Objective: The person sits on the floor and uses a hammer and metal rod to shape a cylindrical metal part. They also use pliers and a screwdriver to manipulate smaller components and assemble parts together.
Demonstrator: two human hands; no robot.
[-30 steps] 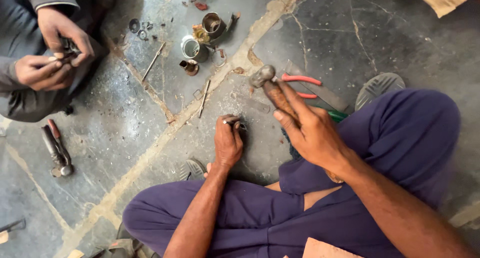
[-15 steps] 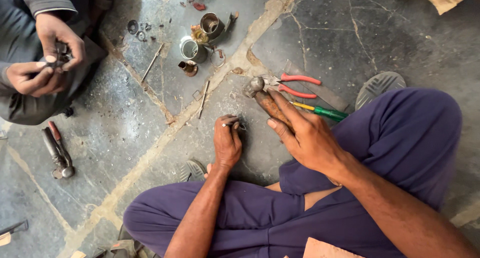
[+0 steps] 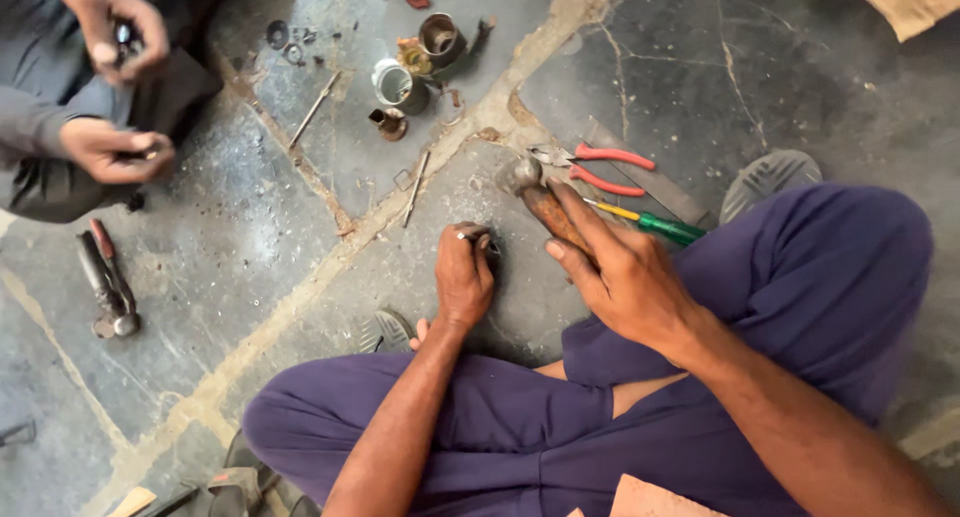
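Cracked grey concrete floor [image 3: 250, 237] with pale mortar seams and metal dust, no surface, everything just sits on the ground. Left hand [image 3: 464, 277] is closed, pinching a small dark metal part [image 3: 478, 237] down on the floor, while the right hand [image 3: 625, 277] grips the wooden-handled hammer [image 3: 540, 199], its head just beside one pair of red-handled pliers [image 3: 595, 167] and one green-and-yellow screwdriver [image 3: 650, 222]. Further up there are two short metal cylinders [image 3: 400, 82] and two thin metal rods [image 3: 316, 107], and another person's two hands [image 3: 110, 97] are closed on small parts at top left.
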